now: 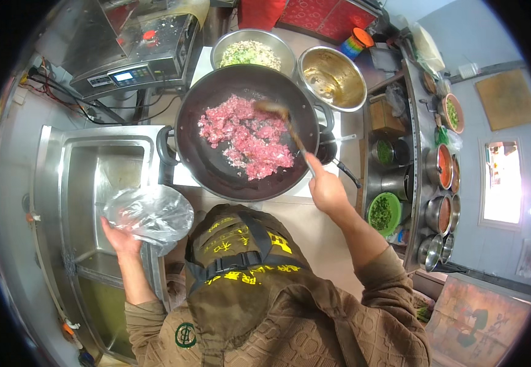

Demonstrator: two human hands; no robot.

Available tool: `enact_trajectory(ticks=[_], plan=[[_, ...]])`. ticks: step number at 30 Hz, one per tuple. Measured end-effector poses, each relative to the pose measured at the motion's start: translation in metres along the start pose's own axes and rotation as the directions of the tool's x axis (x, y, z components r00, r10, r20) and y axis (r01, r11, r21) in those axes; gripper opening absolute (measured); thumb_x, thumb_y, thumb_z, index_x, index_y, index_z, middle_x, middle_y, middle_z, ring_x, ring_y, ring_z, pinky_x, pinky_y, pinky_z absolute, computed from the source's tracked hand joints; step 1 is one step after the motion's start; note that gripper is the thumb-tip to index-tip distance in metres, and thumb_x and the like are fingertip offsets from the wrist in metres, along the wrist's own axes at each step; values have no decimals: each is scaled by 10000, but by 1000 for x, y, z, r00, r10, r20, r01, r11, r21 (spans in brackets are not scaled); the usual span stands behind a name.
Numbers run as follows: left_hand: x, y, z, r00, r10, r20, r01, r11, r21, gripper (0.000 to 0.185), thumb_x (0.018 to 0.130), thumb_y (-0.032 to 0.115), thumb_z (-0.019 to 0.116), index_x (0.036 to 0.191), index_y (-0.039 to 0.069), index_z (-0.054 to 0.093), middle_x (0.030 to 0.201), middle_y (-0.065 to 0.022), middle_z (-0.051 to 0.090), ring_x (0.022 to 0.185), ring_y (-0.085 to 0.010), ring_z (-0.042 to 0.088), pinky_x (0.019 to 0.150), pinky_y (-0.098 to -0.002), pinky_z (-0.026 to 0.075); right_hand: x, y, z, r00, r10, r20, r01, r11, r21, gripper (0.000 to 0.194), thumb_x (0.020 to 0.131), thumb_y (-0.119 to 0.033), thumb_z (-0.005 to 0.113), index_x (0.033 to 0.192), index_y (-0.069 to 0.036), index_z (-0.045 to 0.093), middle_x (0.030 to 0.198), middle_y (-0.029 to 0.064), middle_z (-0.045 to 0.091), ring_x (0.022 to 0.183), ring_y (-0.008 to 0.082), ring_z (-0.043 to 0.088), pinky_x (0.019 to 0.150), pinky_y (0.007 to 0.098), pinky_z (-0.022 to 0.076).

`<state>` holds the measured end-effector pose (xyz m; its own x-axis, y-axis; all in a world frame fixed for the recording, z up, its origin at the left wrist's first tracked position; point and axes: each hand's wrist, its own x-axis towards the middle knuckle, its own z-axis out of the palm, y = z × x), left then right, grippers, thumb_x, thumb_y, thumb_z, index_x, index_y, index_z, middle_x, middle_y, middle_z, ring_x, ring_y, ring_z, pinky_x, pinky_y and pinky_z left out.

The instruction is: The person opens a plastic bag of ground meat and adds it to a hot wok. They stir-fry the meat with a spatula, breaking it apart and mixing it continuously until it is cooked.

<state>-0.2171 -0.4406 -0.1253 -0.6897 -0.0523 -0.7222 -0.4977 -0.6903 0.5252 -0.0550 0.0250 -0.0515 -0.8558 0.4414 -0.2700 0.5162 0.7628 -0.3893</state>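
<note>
In front of me a large dark wok (pixel 206 160) holds loose clumps of raw pink minced meat (pixel 261 153). My right hand (pixel 329 189) grips the handle of a wooden spatula or spoon (pixel 296 139) at the wok's right rim; its blurred head is over the far edge of the meat. Over the sink's right edge, my left hand (pixel 122 236) supports a round, bowl-shaped thing wrapped in clear crinkled plastic (pixel 157 213). The fingers are partly hidden behind it, and what lies under the plastic cannot be made out.
Behind the wok stand a steel bowl of chopped vegetables (pixel 249 54) and a smeared steel bowl (pixel 332 78). A steel sink (pixel 102 137) is at left, below a machine with a control panel (pixel 130 75). A shelf rack (pixel 412 137) with several bowls lines the right.
</note>
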Motion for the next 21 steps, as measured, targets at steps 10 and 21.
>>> enact_trajectory(ticks=[10, 21], plan=[[-3, -66, -70, 883, -341, 323, 249, 923, 294, 353, 945, 216, 556, 1257, 51, 551, 911, -42, 614, 615, -97, 546, 481, -187, 413, -88, -2, -97, 953, 38, 300, 49, 960, -277, 602, 826, -7, 491, 1397, -196, 465, 791, 216, 638, 768, 417, 622, 702, 509, 483], [-51, -58, -61, 510, -616, 601, 409, 788, 461, 874, 764, 456, 625, 1479, 35, 349, 1370, -123, 512, 1046, -250, 601, 808, -357, 538, 13, -59, -6, 989, -2, 147, -26, 981, 190, 606, 835, -61, 505, 1428, -136, 408, 960, 302, 643, 891, 445, 627, 802, 523, 478]])
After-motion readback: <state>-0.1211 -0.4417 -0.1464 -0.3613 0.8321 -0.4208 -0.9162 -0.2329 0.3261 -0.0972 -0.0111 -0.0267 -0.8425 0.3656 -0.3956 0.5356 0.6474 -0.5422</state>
